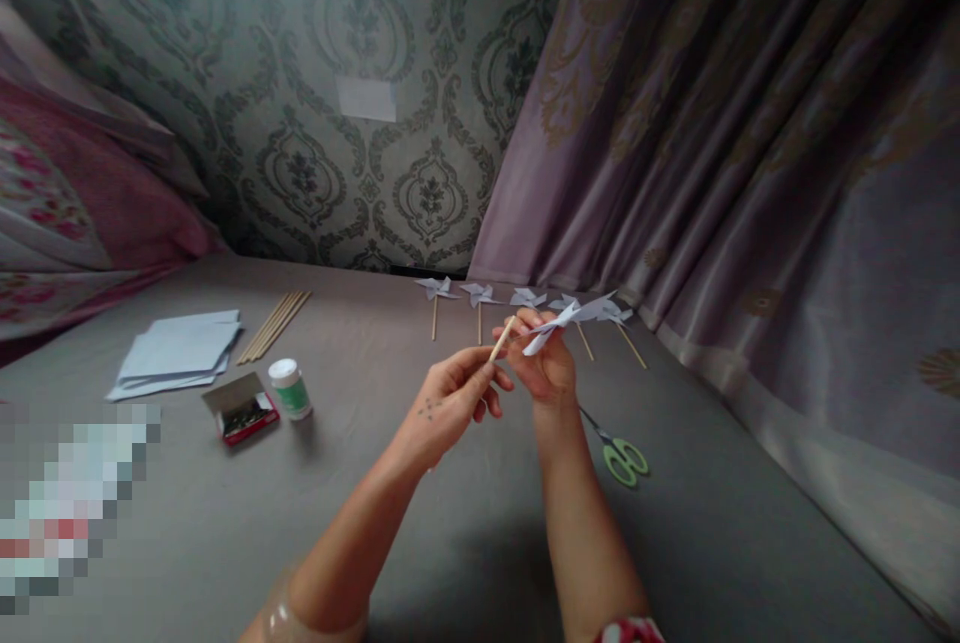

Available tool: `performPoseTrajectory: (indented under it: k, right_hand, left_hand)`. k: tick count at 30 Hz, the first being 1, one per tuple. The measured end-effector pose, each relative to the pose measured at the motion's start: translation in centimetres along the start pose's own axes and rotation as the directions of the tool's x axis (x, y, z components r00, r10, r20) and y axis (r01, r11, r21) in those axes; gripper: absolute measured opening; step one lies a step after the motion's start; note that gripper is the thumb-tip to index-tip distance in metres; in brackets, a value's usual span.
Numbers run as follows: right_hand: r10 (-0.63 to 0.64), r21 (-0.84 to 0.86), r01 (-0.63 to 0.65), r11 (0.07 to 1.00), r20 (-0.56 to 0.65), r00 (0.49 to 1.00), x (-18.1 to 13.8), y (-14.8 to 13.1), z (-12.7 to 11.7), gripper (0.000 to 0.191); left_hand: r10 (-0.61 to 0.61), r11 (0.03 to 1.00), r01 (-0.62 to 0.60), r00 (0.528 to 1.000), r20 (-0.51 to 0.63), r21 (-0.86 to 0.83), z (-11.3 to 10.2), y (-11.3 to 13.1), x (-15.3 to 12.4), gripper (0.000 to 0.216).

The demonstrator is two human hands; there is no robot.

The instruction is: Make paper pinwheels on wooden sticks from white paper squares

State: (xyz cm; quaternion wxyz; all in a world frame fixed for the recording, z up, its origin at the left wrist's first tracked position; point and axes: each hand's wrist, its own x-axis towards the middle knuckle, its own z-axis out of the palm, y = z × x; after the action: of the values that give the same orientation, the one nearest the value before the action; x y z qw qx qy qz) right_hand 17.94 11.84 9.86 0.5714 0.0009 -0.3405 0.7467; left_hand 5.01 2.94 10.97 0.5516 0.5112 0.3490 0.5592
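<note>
My left hand (454, 398) is closed around a thin wooden stick (502, 339), which points up and to the right. Close beside it, my right hand (546, 363) pinches a white paper pinwheel (559, 323) with folded blades. The stick's upper end lies near the pinwheel; whether the two are joined I cannot tell. Behind my hands, several finished-looking pinwheels on sticks (436, 290) lie in a row at the far edge of the grey surface (360, 493).
Green-handled scissors (626, 461) lie right of my right forearm. To the left are white paper sheets (176, 351), several wooden sticks (274, 328), an open small red box (249, 420) and a white-capped green glue bottle (290, 390). A curtain (675, 153) hangs along the right.
</note>
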Motion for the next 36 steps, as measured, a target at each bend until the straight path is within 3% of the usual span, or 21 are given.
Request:
performPoseTrajectory:
  k: [5,11,20,29,36]
  right_hand:
    - [-0.003,0.016,0.001,1.000,0.071,0.997,-0.3,-0.1,0.3,0.036]
    - [-0.068,0.084,0.065,0.994,0.036,0.997,-0.3,-0.5,0.5,0.035]
    - [0.003,-0.024,-0.001,1.000,0.086,0.996,-0.3,-0.2,0.4,0.037]
    - [-0.007,0.005,0.006,1.000,0.091,0.996,-0.2,-0.2,1.1,0.045]
    - [-0.029,-0.086,0.034,0.996,0.056,0.998,-0.1,-0.2,1.1,0.055]
  left_hand:
    - [-0.071,0.997,0.070,0.997,0.026,0.040,1.5,0.2,-0.6,0.049]
    - [-0.064,0.997,0.066,0.997,-0.053,0.030,1.2,-0.2,-0.3,0.044]
    - [-0.122,0.966,0.166,0.969,0.215,-0.200,0.6,0.4,-0.5,0.029]
    - [-0.133,0.984,0.155,0.967,0.216,-0.087,0.8,0.6,-0.5,0.029]
    - [-0.112,0.991,0.124,0.970,0.217,-0.042,0.8,0.7,-0.6,0.032]
